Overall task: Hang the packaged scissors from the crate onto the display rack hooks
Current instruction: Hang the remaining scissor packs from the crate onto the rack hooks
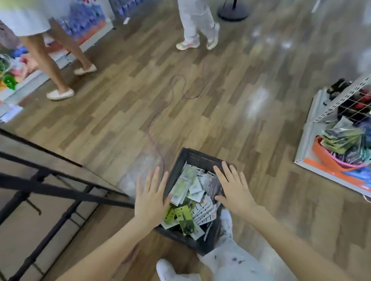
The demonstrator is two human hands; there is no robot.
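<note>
- Head view: the left hand (150, 199) is held flat with its fingers straight and spread, palm down, holding nothing; it hangs over the left rim of the crate (192, 156), its thumb reaching toward the packets inside
- The right hand (234, 189) is likewise flat and spread, fingers straight, gripping nothing; it lies over the right side of the crate, above the packets, and whether it touches them cannot be told
- Between the two hands lies the heap of packaged scissors (187, 220) in the dark crate, which stands on the wooden floor (224, 99); green-backed cards sit nearest the left hand's wrist, and a fanned row of white cards (205, 210) sits just below the right hand's thumb
- Below the right hand, beside the near right corner of the crate, is the person's own leg in pale speckled trousers (228, 261), with a white shoe (165, 270) below the left forearm
- Left of the left hand stands a black metal frame (52, 190) of bars and struts
- Far right of the right hand a white rack (341, 99) with a wire grid stands above a low shelf holding more hanging packets (344, 139)
- Beyond both hands a thin cable (159, 139) trails over the floor, and further off two other persons' legs stand near shelves of goods
</note>
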